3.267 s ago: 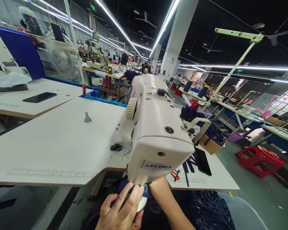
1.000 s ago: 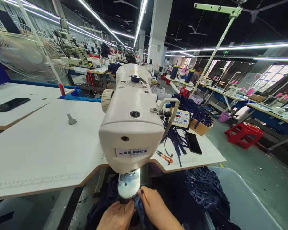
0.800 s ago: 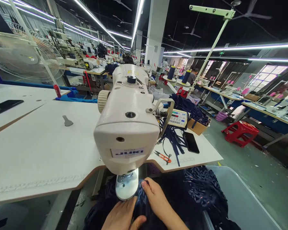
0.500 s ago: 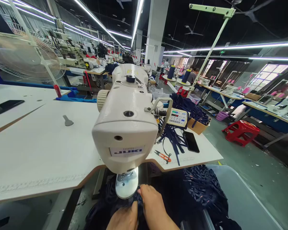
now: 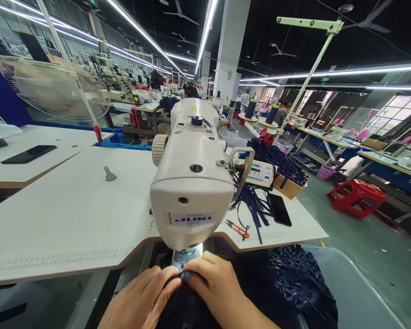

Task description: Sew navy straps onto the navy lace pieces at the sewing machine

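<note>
A white sewing machine [image 5: 192,192] stands straight ahead, its pale metal bed end [image 5: 187,256] showing below the head. Right in front of that end, my left hand [image 5: 145,292] pinches the edge of dark navy fabric [image 5: 183,304] between thumb and fingers. Close beside it, my right hand [image 5: 215,278] grips the same edge, fingertips almost meeting the left ones. A small bright blue spot shows between the fingertips; I cannot tell what it is. The rest of the fabric hangs down below the hands.
Orange thread snips [image 5: 238,229], navy strips [image 5: 255,205] and a phone [image 5: 279,209] lie on the table at right. Behind them is a cardboard box [image 5: 289,186]. A clear plastic bin [image 5: 349,278] with gathered navy pieces [image 5: 301,274] stands lower right. A fan [image 5: 58,87] is at left.
Both hands have come up and closer together at the machine's bed end, raising a fabric edge in front of it. The left hand now shows more fully. The view has shifted slightly left.
</note>
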A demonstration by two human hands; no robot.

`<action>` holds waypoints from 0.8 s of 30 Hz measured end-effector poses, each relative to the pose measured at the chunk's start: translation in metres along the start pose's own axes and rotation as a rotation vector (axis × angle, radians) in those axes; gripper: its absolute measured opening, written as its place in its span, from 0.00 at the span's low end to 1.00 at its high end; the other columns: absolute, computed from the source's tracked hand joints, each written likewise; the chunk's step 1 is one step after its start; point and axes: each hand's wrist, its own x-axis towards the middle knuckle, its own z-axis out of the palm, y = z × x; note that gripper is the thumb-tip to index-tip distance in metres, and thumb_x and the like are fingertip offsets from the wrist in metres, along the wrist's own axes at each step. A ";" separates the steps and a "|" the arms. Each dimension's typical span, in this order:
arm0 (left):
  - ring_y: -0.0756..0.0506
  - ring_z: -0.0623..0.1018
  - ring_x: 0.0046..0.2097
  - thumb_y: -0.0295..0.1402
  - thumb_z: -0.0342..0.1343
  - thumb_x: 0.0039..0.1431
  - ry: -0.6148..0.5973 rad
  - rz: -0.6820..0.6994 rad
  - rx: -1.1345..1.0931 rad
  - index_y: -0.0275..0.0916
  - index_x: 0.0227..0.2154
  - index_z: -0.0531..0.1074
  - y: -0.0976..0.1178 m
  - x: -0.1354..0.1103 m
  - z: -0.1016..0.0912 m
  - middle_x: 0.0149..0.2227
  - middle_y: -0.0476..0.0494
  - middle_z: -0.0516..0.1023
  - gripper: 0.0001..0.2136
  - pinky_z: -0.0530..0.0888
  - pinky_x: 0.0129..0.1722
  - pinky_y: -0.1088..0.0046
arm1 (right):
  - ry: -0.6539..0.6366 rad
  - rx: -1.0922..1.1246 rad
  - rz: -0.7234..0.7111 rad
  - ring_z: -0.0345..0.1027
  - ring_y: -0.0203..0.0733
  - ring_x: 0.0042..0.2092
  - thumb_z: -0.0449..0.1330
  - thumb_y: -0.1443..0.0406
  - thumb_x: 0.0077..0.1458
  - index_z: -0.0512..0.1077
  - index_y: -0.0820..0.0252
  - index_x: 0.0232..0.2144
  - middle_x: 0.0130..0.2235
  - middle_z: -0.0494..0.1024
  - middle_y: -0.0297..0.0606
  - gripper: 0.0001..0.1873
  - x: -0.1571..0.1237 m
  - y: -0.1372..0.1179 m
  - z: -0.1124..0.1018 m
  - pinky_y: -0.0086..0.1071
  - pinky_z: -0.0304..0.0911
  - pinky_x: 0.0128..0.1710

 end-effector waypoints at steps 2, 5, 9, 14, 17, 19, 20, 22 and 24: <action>0.49 0.77 0.46 0.38 0.49 0.64 0.132 0.139 0.220 0.45 0.49 0.69 -0.001 0.005 -0.003 0.44 0.49 0.78 0.13 0.71 0.50 0.77 | 0.090 0.001 0.111 0.70 0.37 0.32 0.58 0.62 0.59 0.74 0.54 0.34 0.31 0.76 0.31 0.05 0.006 0.004 0.011 0.26 0.56 0.31; 0.50 0.69 0.57 0.29 0.44 0.64 0.097 0.314 0.261 0.42 0.53 0.67 -0.001 0.008 0.000 0.53 0.48 0.74 0.16 0.60 0.61 0.73 | 0.128 0.111 0.274 0.64 0.36 0.25 0.57 0.64 0.56 0.68 0.56 0.33 0.24 0.70 0.28 0.03 0.009 0.008 0.017 0.27 0.53 0.27; 0.53 0.67 0.59 0.24 0.40 0.63 -0.009 0.399 0.232 0.44 0.55 0.65 0.000 0.009 0.007 0.54 0.54 0.73 0.20 0.55 0.62 0.75 | 0.143 0.371 0.345 0.56 0.34 0.21 0.52 0.62 0.57 0.61 0.57 0.34 0.18 0.60 0.22 0.05 0.011 0.011 0.015 0.27 0.52 0.26; 0.51 0.70 0.56 0.27 0.42 0.63 -0.004 0.307 0.264 0.47 0.54 0.66 0.005 0.009 0.013 0.52 0.53 0.75 0.19 0.58 0.56 0.72 | 0.120 0.523 0.404 0.50 0.33 0.20 0.51 0.63 0.57 0.62 0.58 0.34 0.17 0.55 0.20 0.04 0.021 0.022 0.008 0.25 0.49 0.22; 0.51 0.71 0.54 0.25 0.44 0.60 0.038 0.258 0.319 0.46 0.53 0.67 0.010 0.009 0.016 0.51 0.53 0.76 0.20 0.58 0.53 0.71 | 0.103 0.473 0.323 0.52 0.33 0.21 0.50 0.66 0.56 0.62 0.58 0.35 0.18 0.57 0.21 0.03 0.029 0.028 0.004 0.25 0.50 0.24; 0.50 0.72 0.53 0.25 0.45 0.59 0.071 0.229 0.359 0.45 0.52 0.68 0.011 0.009 0.016 0.51 0.52 0.77 0.19 0.58 0.52 0.68 | 0.101 0.370 0.275 0.55 0.33 0.23 0.50 0.68 0.55 0.61 0.58 0.35 0.20 0.60 0.22 0.04 0.033 0.031 0.002 0.26 0.51 0.25; 0.50 0.73 0.52 0.25 0.46 0.59 0.084 0.226 0.382 0.45 0.52 0.68 0.011 0.010 0.016 0.50 0.52 0.77 0.19 0.59 0.51 0.67 | 0.106 0.295 0.263 0.57 0.34 0.24 0.50 0.68 0.54 0.61 0.58 0.34 0.21 0.62 0.23 0.03 0.034 0.031 0.001 0.26 0.50 0.26; 0.49 0.73 0.50 0.26 0.47 0.58 0.095 0.256 0.440 0.44 0.51 0.69 0.011 0.011 0.015 0.50 0.52 0.77 0.19 0.59 0.49 0.66 | 0.130 0.133 0.265 0.59 0.36 0.25 0.50 0.69 0.53 0.62 0.58 0.32 0.22 0.65 0.27 0.02 0.037 0.031 0.000 0.28 0.49 0.26; 0.48 0.73 0.49 0.27 0.48 0.57 0.094 0.295 0.494 0.44 0.51 0.70 0.009 0.012 0.015 0.49 0.52 0.78 0.19 0.60 0.48 0.66 | 0.139 0.025 0.267 0.61 0.38 0.27 0.50 0.68 0.54 0.63 0.58 0.30 0.23 0.68 0.30 0.03 0.040 0.029 -0.001 0.29 0.49 0.27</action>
